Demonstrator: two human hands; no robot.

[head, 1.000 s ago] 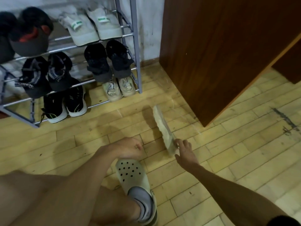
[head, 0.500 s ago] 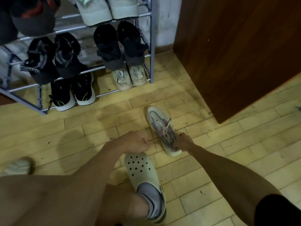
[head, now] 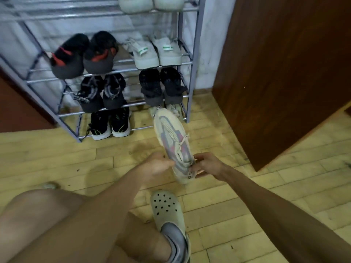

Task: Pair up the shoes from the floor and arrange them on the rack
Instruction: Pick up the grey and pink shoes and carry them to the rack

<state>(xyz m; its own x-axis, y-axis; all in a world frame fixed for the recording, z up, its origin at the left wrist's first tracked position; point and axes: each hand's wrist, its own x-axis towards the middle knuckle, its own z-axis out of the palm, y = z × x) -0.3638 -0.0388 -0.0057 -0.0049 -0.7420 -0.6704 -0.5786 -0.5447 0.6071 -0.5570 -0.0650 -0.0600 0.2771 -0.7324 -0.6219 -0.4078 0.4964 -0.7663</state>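
Observation:
A cream sneaker (head: 171, 137) with grey and pink panels hangs above the floor, toe pointing at the rack. My right hand (head: 206, 165) grips its heel. My left hand (head: 155, 167) touches its left side near the collar; whether it grips is unclear. The grey metal shoe rack (head: 190, 76) stands against the wall with several pairs on its tiers: black-red shoes (head: 85, 54), white-green sneakers (head: 155, 52), black sandals (head: 163, 86), black trainers (head: 110, 124). A cream pair (head: 175, 109) on the lowest tier is partly hidden behind the held sneaker.
A dark wooden cabinet (head: 281, 73) stands right of the rack. My foot in a pale green clog (head: 168, 209) rests on the wooden floor below the hands. Another pale shoe (head: 47, 186) peeks out at the left behind my knee.
The sneaker was tipped upright on the floor, then lifted by my right hand toward the rack. My left hand has come up against its side. The view has tilted up.

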